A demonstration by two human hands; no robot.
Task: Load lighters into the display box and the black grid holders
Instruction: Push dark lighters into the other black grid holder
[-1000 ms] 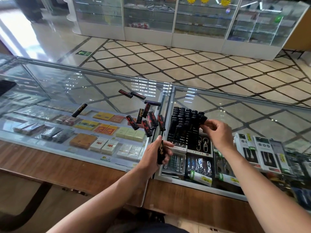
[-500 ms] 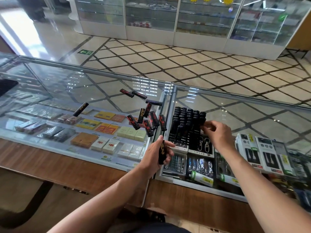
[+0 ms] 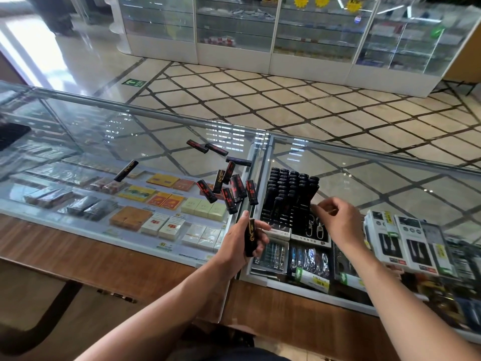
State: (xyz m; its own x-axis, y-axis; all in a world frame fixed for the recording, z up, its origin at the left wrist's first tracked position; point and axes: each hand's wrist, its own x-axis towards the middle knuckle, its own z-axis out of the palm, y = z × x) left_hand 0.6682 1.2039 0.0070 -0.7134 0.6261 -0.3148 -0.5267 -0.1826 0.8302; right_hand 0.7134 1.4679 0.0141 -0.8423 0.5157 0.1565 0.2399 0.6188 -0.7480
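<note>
A black grid holder [image 3: 289,196] packed with several upright black lighters stands on the glass counter. My right hand [image 3: 335,220] hovers at its near right corner with fingers curled; I cannot tell if it holds anything. My left hand [image 3: 242,243] grips one black lighter with a gold pattern [image 3: 251,237], upright, just left of the holder. Several loose black-and-red lighters [image 3: 229,190] lie scattered on the glass to the left, and one single lighter [image 3: 126,170] lies farther left.
The glass counter top [image 3: 377,183] covers cigarette packs [image 3: 161,199] on the left and keyrings and cable boxes [image 3: 406,241] on the right. A wooden ledge [image 3: 104,256] runs along the near edge. White display cabinets [image 3: 286,35] stand across the tiled floor.
My right hand has dropped from the holder's upper right to its near right corner. My left hand keeps holding its lighter in about the same place.
</note>
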